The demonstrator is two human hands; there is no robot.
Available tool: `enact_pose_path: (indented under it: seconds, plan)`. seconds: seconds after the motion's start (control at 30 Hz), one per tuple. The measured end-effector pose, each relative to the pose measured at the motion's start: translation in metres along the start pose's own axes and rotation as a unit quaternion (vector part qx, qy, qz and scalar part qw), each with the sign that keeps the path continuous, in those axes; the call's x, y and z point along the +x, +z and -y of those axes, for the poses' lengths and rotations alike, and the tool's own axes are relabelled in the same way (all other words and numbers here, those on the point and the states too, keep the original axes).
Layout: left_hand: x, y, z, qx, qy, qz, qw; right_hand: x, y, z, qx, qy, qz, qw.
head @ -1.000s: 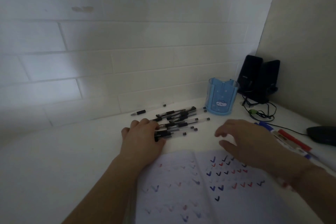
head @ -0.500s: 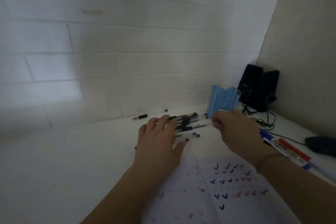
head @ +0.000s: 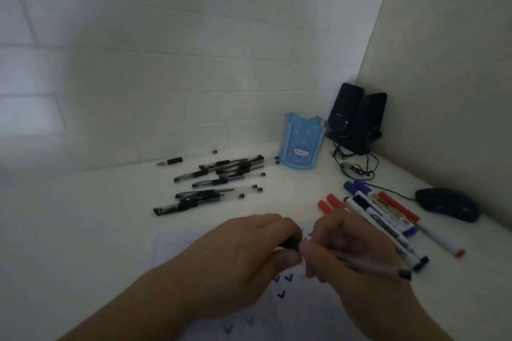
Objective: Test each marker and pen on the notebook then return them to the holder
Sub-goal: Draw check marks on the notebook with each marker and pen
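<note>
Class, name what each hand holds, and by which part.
One pen: the left hand grips its dark capped end, the right hand its clear barrel.

Two hands are showing: left hand (head: 249, 255), right hand (head: 352, 252), sharing one pen (head: 371, 266).

Loose black pens (head: 219, 183) are lying in a pile on the tabletop (head: 83, 230): roughly nine, overlap is making an exact count unsafe. One more pen (head: 169, 161) is lying apart near the wall.

Markers (head: 379, 210) are lying in a group on the right: about six, red and blue caps showing, some overlapping.

One blue holder (head: 302, 145) is standing. Two black speakers (head: 357, 116) are sitting in the corner. One mouse (head: 446, 203). One open notebook (head: 299, 310).
</note>
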State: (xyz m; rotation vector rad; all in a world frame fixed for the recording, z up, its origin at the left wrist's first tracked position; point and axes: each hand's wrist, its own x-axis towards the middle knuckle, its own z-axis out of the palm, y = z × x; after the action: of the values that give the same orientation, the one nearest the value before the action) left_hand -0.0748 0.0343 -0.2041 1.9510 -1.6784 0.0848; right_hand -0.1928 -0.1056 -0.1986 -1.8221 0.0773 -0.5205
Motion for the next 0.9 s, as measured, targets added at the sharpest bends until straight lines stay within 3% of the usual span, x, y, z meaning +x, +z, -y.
enact_pose_path:
  seconds: [0.13, 0.27, 0.43, 0.57, 0.73, 0.9]
  plan:
    - [-0.001, 0.001, 0.004, 0.001, 0.025, 0.005, 1.0, -0.002, -0.004, -0.003, -0.001, -0.024, -0.002, 1.0]
    - [-0.002, -0.001, 0.007, -0.009, 0.012, -0.007, 1.0, -0.003, -0.01, -0.002, -0.036, -0.049, 0.046, 0.997]
    - [-0.007, -0.001, 0.015, -0.064, -0.054, -0.019, 0.996, 0.002, -0.031, 0.002, -0.049, 0.001, 0.065, 0.997]
    - [-0.009, 0.0, 0.021, -0.066, -0.103, -0.04, 0.992, 0.005, -0.027, -0.003, -0.073, 0.055, 0.031, 0.995]
    - [-0.004, 0.006, 0.016, -0.055, -0.111, 0.017, 0.992, 0.002, -0.009, -0.02, -0.116, 0.018, 0.007, 0.993]
    - [-0.003, 0.008, 0.02, -0.048, -0.114, -0.02, 0.992, 0.004, -0.006, -0.033, -0.175, -0.006, -0.02, 0.984]
